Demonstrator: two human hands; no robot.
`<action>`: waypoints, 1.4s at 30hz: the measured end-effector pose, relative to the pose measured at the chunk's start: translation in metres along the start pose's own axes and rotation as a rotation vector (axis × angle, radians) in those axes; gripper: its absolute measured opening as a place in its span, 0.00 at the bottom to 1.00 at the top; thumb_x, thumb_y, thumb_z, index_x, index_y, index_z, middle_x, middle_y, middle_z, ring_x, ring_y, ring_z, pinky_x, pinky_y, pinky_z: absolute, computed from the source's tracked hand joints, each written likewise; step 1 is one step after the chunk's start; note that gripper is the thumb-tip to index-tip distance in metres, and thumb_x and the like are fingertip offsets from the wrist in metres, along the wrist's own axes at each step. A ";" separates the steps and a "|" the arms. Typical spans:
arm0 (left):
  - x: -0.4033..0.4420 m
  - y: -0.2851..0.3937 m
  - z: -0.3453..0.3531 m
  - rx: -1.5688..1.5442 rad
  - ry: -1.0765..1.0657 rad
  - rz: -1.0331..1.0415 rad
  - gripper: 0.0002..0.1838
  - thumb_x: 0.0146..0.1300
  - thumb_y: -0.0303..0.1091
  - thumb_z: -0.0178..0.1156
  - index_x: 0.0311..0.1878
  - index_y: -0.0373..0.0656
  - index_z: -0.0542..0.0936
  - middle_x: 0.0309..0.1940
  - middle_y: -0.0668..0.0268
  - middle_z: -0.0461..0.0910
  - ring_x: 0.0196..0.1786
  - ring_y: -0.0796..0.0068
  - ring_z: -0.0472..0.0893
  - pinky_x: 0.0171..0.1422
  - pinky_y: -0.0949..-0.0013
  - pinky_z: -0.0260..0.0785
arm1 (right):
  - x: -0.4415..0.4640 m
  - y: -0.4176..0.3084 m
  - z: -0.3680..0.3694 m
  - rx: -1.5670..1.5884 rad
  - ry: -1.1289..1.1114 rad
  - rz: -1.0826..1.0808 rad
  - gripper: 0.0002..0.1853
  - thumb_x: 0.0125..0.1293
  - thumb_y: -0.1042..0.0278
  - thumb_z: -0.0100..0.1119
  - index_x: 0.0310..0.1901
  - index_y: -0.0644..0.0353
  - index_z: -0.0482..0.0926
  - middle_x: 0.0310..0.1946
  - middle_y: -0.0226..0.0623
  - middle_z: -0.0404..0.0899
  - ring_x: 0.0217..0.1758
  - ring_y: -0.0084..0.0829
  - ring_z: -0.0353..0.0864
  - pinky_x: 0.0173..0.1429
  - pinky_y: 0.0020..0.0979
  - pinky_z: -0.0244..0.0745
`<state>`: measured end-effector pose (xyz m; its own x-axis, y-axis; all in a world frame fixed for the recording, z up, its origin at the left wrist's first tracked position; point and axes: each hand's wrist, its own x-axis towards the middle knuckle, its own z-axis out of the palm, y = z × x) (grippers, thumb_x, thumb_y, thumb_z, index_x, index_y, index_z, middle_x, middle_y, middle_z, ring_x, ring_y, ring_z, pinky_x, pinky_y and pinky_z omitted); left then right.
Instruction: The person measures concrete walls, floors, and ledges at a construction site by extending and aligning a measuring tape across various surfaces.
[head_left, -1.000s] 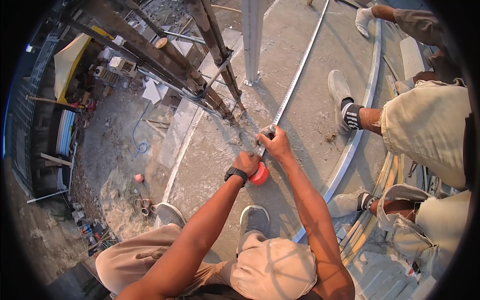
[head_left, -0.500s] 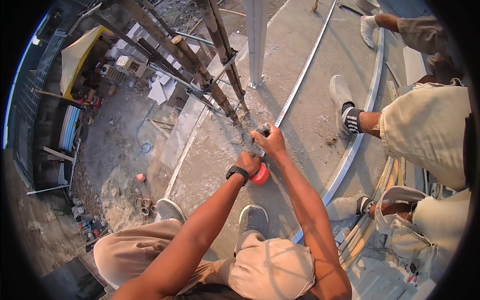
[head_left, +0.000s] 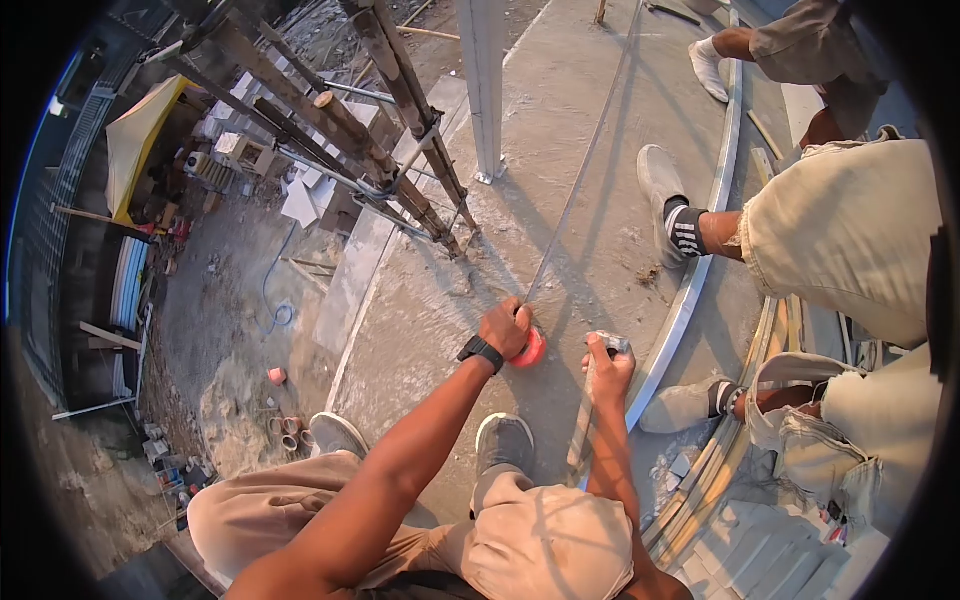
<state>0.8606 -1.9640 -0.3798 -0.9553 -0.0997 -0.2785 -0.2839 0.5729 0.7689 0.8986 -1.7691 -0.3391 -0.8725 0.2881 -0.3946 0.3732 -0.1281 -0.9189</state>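
My left hand (head_left: pixel 506 330), with a dark watch on its wrist, is closed on a red tape measure (head_left: pixel 528 350) low over the concrete. From it the tape's blade (head_left: pixel 575 195) runs out in a thin line across the slab to the top of the view. My right hand (head_left: pixel 609 377) is wrapped round a hammer (head_left: pixel 582 425), its grey head above the fist and its handle pointing back toward my knees. A gap of bare concrete separates the two hands.
Wooden posts (head_left: pixel 400 130) and a metal upright (head_left: pixel 484 100) stand at the slab's left edge, beside a drop to rubble ground. A long metal strip (head_left: pixel 690 290) curves along the right. Another person's shoe (head_left: pixel 660 185) is near it; a second person's foot (head_left: pixel 708 70) is farther off.
My right hand has moved from the tape blade back toward me and right, with the hammer in it. The blade now looks thinner. My left hand has stayed with the tape measure.
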 end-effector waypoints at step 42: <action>-0.099 -0.092 -0.225 0.259 -0.521 0.113 0.16 0.65 0.41 0.51 0.35 0.37 0.80 0.23 0.53 0.80 0.28 0.57 0.83 0.35 0.60 0.73 | -0.024 -0.019 0.068 0.434 0.326 0.034 0.19 0.58 0.69 0.68 0.48 0.60 0.71 0.37 0.36 0.79 0.31 0.34 0.84 0.33 0.35 0.81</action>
<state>0.9630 -2.1899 -0.2938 -0.7932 0.3483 -0.4995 -0.0910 0.7432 0.6628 0.8909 -1.8383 -0.3115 -0.6937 0.5474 -0.4682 0.1747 -0.5027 -0.8466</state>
